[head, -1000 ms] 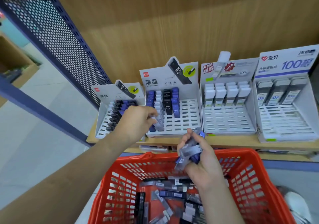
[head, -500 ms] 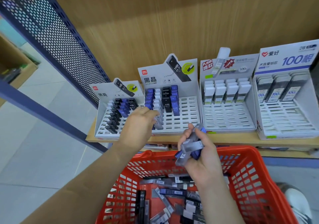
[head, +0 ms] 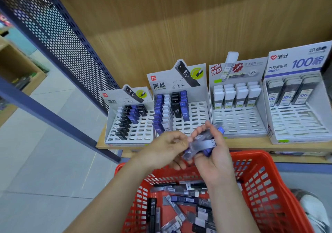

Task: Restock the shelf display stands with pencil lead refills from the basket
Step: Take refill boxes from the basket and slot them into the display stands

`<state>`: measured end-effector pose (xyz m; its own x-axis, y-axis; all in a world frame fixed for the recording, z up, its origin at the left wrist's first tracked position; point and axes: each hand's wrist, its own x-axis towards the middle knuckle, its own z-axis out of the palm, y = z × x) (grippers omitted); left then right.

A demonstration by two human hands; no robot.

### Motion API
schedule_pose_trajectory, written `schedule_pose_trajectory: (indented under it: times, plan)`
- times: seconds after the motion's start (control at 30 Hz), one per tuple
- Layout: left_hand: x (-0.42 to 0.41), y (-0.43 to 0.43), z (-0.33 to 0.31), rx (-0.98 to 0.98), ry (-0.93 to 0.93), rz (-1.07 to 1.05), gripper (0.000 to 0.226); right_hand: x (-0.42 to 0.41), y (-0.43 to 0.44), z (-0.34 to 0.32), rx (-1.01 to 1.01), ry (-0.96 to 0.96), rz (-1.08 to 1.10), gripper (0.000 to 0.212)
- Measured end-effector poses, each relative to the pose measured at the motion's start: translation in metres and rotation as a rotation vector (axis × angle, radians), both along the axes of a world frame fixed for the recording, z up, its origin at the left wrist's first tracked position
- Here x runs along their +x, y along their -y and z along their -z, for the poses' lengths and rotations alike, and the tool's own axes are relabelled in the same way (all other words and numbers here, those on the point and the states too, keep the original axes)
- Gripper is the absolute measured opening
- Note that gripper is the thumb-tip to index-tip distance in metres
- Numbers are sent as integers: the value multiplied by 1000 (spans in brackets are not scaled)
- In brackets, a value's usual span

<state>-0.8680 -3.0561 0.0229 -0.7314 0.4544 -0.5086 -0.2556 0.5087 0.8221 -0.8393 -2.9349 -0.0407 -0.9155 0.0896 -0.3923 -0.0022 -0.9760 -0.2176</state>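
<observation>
Left hand (head: 167, 149) returned, fingers (head: 180, 140) pinching slim plastic refills (head: 202, 144) gripped by right hand (head: 215, 159).

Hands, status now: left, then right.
Left hand: curled against the refills; grip cannot be told.
Right hand: holding a bunch of refills.

Bright, even light — wide-angle bending at the edges, hands perhaps slightly motion-blurred.
</observation>
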Motion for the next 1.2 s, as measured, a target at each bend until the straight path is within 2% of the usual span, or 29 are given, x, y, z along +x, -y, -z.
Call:
schedule_pose_trajectory:
  times: [0.13, 0.23, 0.4, 0.47, 0.53, 0.63, 0.7, 0.83, 1.03, 1.1, 1.2]
  plan:
    - [8, 2, 5, 151, 88, -126, 11, 0, -2, -6, -40, -19, 37, 10]
    - [7, 4, 6, 171, 86, -200, 12, 0, -3, -13, -45, 7, 83, 11]
    - [-1, 15, -6, 152, -8, -219, 7, 3, -24, -12, -152, 64, 193, 11]
    - [-4, 19, -9, 174, -66, -261, 9, 5, -33, -8, -156, 61, 160, 7]
    - [-7, 20, -9, 191, -120, -290, 12, 5, -34, -8, -11, 72, 19, 6]
    - [-8, 18, -9, 179, -216, -301, 15, 6, -24, -14, 250, 55, -155, 18]
    - [-7, 15, -9, 155, -298, -317, 17, 8, -18, -16, 390, 44, -224, 16]
    - [-13, 15, -14, 83, -380, -338, 17, 6, -5, -13, 559, 51, -321, 28]
    - [-60, 52, -46, 55, -569, -450, 15, 5, 29, -9, 378, 78, -351, 32]
    - [-81, 76, -49, -82, -686, -462, 14, 4, 40, -8, 272, 118, -346, 37]
    - [-102, 104, -35, -399, -791, -367, 11, -1, 51, -6, 131, 181, -326, 43]
